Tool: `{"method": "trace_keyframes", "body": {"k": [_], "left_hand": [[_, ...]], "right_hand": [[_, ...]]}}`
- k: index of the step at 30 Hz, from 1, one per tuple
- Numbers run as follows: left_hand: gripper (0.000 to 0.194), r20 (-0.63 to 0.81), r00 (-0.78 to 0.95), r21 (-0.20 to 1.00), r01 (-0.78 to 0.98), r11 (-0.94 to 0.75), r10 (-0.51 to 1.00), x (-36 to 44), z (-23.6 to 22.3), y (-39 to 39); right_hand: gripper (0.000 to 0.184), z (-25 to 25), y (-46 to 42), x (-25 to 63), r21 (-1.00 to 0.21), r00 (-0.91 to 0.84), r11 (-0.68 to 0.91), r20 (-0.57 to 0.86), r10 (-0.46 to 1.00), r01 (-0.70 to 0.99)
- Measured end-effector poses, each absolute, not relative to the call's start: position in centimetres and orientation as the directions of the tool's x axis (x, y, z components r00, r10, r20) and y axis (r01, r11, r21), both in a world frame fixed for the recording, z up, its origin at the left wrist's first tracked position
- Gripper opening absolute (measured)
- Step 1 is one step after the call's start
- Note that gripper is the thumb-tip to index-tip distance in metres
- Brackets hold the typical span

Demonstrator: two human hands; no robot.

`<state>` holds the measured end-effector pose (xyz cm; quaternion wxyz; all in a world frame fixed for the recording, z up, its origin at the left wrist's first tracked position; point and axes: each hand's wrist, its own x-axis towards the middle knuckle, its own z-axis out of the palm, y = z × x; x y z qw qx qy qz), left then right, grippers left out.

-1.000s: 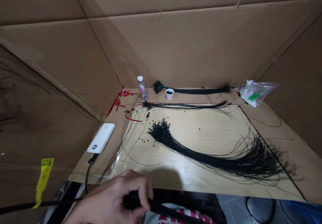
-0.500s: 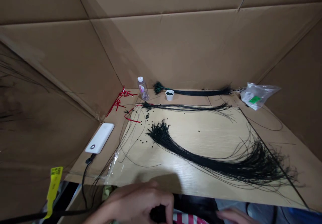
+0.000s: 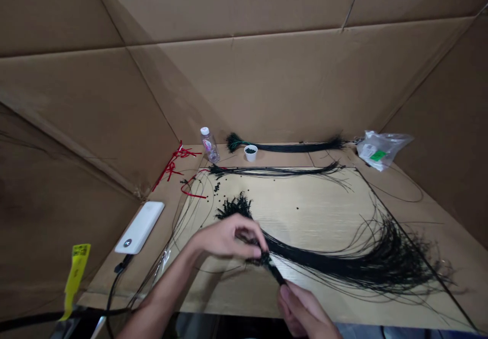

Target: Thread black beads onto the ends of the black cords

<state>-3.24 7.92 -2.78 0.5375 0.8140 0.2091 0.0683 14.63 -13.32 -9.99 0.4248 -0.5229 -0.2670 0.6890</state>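
Note:
My left hand (image 3: 229,237) is over the front of the board, its thumb and fingers pinched on the frizzy end of a small bundle of black cords (image 3: 276,274). Below and to the right, my right hand (image 3: 303,308) closes round the same bundle, which slants between the two hands. Behind them lies a large bundle of black cords (image 3: 328,260), with its knotted tips (image 3: 236,206) just past my left fingers and its loose ends fanned out to the right.
A thinner cord bundle (image 3: 274,172) and another with a green tie (image 3: 293,148) lie farther back. Nearby are a white cup of dark beads (image 3: 250,156), a clear bottle (image 3: 210,147), red ribbons (image 3: 171,166), a plastic bag (image 3: 385,148) and a white power bank (image 3: 140,227). Cardboard walls (image 3: 267,80) surround the board.
Both hands have come up from below the board's front edge to over it, bringing the small black cord bundle into view. The camera view has shifted slightly.

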Motion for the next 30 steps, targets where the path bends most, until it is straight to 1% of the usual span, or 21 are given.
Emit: {"method": "trace_keyframes", "body": {"k": [2,3,5,8,11,13,16,18,20,22,24,27,30], "left_hand": [[0.025,-0.1,0.789,0.83,0.402,-0.386,0.606,-1.8,-3.3,10.5],[0.025,-0.094,0.724,0.787,0.474,-0.395,0.683,-1.1,-3.8,11.7],[0.02,-0.099,0.611,0.687,0.613,-0.391,0.785,-0.1,-5.1,13.6],[0.024,-0.138,0.495,0.547,0.761,-0.35,0.858,0.8,-7.0,15.0],[0.025,-0.162,0.441,0.49,0.813,-0.316,0.883,1.2,-7.9,14.9],[0.025,-0.141,0.422,0.507,0.808,-0.3,0.896,1.4,-7.9,14.5],[0.022,-0.059,0.42,0.61,0.733,-0.3,0.906,1.2,-7.3,13.6],[0.018,0.003,0.438,0.711,0.632,-0.31,0.899,0.9,-6.7,12.8],[0.017,0.055,0.451,0.809,0.502,-0.304,0.891,0.7,-6.1,11.9],[0.024,0.091,0.448,0.886,0.371,-0.277,0.89,0.6,-5.7,11.3],[0.033,0.117,0.429,0.935,0.256,-0.244,0.896,0.6,-5.4,11.1],[0.046,0.14,0.4,0.969,0.135,-0.209,0.906,0.9,-4.6,11.8],[0.054,0.149,0.409,0.979,0.067,-0.193,0.9,1.1,-3.0,12.6]], "right_hand": [[0.078,-9.5,-12.4,15.8,-0.789,-0.065,-0.464,-0.481,0.874,-0.402],[0.076,-9.3,-12.0,16.3,-0.786,-0.056,-0.444,-0.468,0.882,-0.43],[0.074,-9.0,-11.2,17.3,-0.791,-0.049,-0.404,-0.432,0.901,-0.459],[0.07,-8.3,-10.3,18.4,-0.816,-0.003,-0.336,-0.379,0.925,-0.47],[0.069,-7.7,-9.7,19.0,-0.822,0.043,-0.291,-0.356,0.934,-0.489],[0.069,-7.3,-9.5,19.3,-0.82,0.046,-0.281,-0.348,0.936,-0.499],[0.065,-6.7,-9.2,19.6,-0.846,0.06,-0.267,-0.33,0.942,-0.462],[0.064,-6.1,-9.1,19.8,-0.895,0.094,-0.259,-0.312,0.945,-0.364],[0.065,-5.2,-8.8,20.0,-0.944,0.144,-0.237,-0.274,0.951,-0.232],[0.064,-4.4,-8.4,20.0,-0.975,0.182,-0.196,-0.213,0.96,-0.109],[0.063,-3.7,-7.7,19.8,-0.987,0.183,-0.158,-0.163,0.97,-0.039],[0.062,-3.3,-6.5,19.3,-0.994,0.164,-0.113,-0.114,0.98,-0.012],[0.058,-3.0,-5.4,18.8,-0.998,0.172,-0.054,-0.051,0.984,0.016]]}}
